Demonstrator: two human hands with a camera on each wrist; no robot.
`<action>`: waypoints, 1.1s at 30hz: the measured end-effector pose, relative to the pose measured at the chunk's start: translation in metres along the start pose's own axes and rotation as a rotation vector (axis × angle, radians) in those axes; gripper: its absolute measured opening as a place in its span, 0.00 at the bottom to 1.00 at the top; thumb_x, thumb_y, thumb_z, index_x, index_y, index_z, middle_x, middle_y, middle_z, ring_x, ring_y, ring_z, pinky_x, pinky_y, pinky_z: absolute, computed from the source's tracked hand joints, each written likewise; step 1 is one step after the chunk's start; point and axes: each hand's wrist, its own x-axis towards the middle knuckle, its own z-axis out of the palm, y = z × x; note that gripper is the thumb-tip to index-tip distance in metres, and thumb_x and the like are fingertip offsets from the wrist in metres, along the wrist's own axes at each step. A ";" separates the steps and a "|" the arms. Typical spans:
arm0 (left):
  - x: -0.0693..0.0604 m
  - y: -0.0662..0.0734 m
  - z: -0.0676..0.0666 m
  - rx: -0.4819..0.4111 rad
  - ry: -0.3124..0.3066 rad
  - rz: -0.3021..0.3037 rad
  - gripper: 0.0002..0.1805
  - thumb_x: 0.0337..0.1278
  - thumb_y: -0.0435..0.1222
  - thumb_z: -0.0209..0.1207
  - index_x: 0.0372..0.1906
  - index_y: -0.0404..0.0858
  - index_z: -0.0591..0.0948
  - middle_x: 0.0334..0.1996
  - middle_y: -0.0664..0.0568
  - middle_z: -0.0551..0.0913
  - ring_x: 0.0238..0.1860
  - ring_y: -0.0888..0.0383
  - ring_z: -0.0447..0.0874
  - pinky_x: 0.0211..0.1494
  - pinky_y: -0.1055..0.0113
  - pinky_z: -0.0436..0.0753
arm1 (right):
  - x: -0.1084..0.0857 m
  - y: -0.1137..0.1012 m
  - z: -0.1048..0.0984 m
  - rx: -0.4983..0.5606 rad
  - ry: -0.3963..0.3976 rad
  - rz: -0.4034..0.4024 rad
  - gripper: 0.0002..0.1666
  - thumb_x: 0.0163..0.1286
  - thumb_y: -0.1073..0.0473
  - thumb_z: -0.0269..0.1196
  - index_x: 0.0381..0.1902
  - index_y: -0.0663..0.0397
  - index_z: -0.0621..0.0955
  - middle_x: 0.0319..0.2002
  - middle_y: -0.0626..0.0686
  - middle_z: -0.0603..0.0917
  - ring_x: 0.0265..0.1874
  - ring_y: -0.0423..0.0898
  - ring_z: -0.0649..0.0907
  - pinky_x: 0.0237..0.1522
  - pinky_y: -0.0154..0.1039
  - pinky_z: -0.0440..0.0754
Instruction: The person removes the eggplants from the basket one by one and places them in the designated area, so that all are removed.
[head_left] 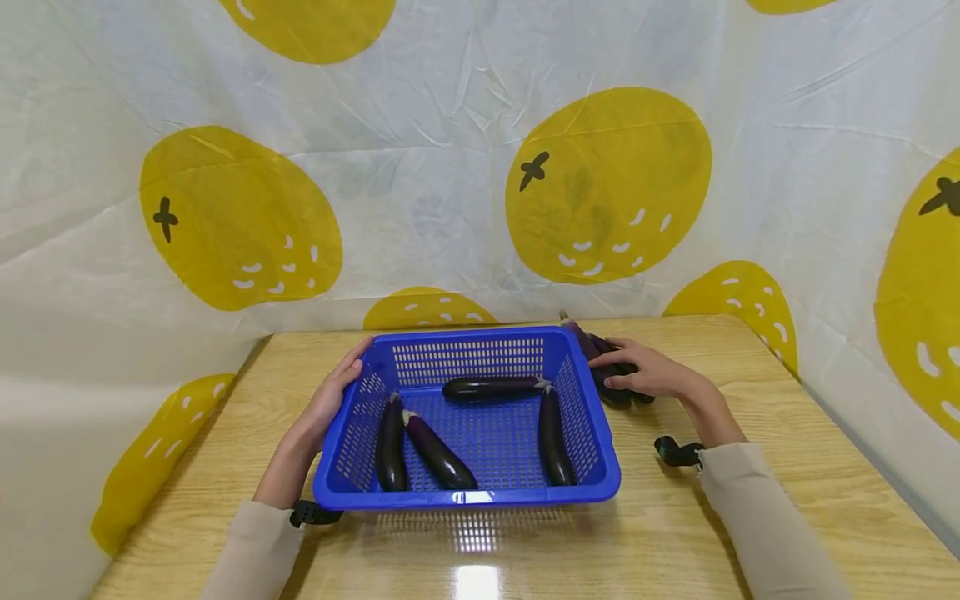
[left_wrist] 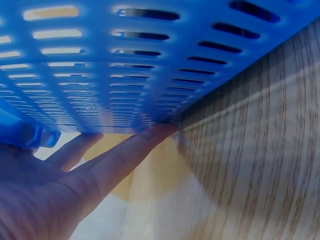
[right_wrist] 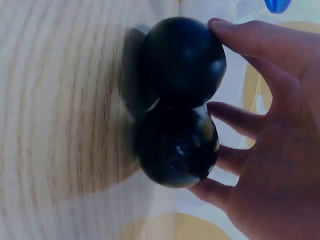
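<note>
A blue perforated basket holds several dark purple eggplants: one lying crosswise at the back, one on the right, two on the left. My left hand lies along the basket's left side; in the left wrist view its straight fingers touch the outer wall. Outside the right wall, more eggplants lie together on the table. My right hand rests over them, fingers spread. The right wrist view shows two rounded ends, with fingertips touching them and no firm grip visible.
The wooden table extends around the basket. A white sheet with large yellow fruit prints hangs behind the table and at both sides. Light reflects off the tabletop in front of the basket.
</note>
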 end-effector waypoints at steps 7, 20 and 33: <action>0.000 0.000 0.000 -0.002 0.000 -0.002 0.31 0.86 0.51 0.30 0.85 0.56 0.43 0.86 0.50 0.42 0.84 0.35 0.43 0.77 0.31 0.53 | -0.002 -0.005 -0.002 -0.007 0.008 0.043 0.20 0.73 0.57 0.64 0.61 0.54 0.85 0.72 0.78 0.67 0.70 0.78 0.67 0.67 0.75 0.64; 0.000 -0.001 -0.001 -0.004 -0.007 -0.003 0.31 0.86 0.51 0.29 0.85 0.58 0.43 0.86 0.48 0.42 0.84 0.34 0.43 0.77 0.31 0.54 | -0.009 0.000 -0.010 -0.015 0.017 0.133 0.26 0.75 0.55 0.63 0.67 0.56 0.80 0.71 0.80 0.66 0.69 0.77 0.67 0.65 0.76 0.66; 0.000 0.000 0.000 -0.002 -0.005 -0.001 0.32 0.85 0.52 0.30 0.85 0.55 0.42 0.86 0.48 0.42 0.83 0.34 0.44 0.77 0.30 0.55 | -0.012 0.005 -0.014 0.083 0.024 0.208 0.40 0.80 0.53 0.57 0.78 0.70 0.59 0.73 0.79 0.63 0.71 0.76 0.65 0.71 0.73 0.61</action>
